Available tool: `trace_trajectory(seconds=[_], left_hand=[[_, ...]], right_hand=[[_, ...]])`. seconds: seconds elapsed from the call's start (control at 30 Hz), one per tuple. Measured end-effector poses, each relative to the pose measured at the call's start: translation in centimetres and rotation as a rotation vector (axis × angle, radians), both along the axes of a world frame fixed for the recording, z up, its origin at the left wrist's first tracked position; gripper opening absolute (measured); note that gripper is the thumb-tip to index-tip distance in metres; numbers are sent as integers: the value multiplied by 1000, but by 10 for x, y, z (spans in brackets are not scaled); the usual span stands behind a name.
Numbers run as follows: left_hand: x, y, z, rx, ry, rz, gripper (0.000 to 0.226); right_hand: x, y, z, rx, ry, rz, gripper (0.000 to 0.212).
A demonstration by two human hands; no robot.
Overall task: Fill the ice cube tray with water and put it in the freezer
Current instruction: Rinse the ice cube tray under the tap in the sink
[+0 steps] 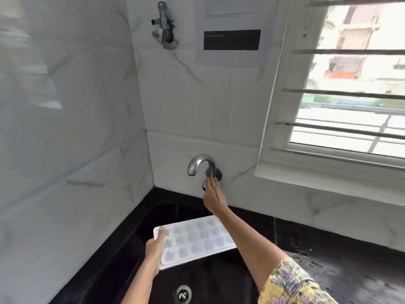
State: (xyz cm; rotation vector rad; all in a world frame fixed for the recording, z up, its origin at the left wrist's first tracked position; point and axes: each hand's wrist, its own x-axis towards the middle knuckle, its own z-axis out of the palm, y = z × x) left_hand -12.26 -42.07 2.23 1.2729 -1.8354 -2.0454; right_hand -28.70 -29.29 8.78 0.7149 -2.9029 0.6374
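Black stone counter [341, 268] with a black sink [135, 255] set into it, drain [183, 293] at the bottom. Counter right of the sink looks wet. White marble-look tiles [65, 128] on both walls, corner just left of the tap. Barred window [350, 84] on the right, buildings outside. Second valve fitting [165, 27] high on the wall, dark panel [232, 39] beside it.

My left hand [156, 249] grips the ice cube tray [197, 240] at its near-left short end, thumb on top over the rim, fingers underneath. Tray is held over the sink, below and in front of the chrome tap [198, 164], not touching it. Roughly level, cavities up. Long axis runs from my left hand up and to the right, far end toward the wall under the tap.

My right hand [213, 198] is at the tap's handle [207, 183], fingers stretched out along it and touching; can't tell whether they pinch it. Yellow patterned sleeve [291, 284] on my right arm.

No water stream visible at the spout. Can't tell if the cavities hold water.
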Motion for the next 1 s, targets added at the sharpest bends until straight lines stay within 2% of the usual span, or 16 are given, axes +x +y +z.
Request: trace_trajectory(seconds=[0.13,0.43,0.63,0.73,0.87,1.0], left_hand=[[-12,-6,-11,47,-23,-77,57],[-26,-2,-26,94,-40,-67,57],[-30,5,-18,100,-31,-64,58],[-30,5,-14,95,-15,-52,54],[-26,6,-10,87,-18,-7,56],[-21,2,-11,90,-22,14,59]], right_hand=[[-17,-13,-14,160,117,-57,51],[-28,-23,-19,286,274,-7,48],[-24,-20,-17,293,239,-3,52],[-26,-20,-15,266,236,-29,66],[-30,-17,-16,361,322,-29,50],[-27,-18,-17,356,276,-75,58]])
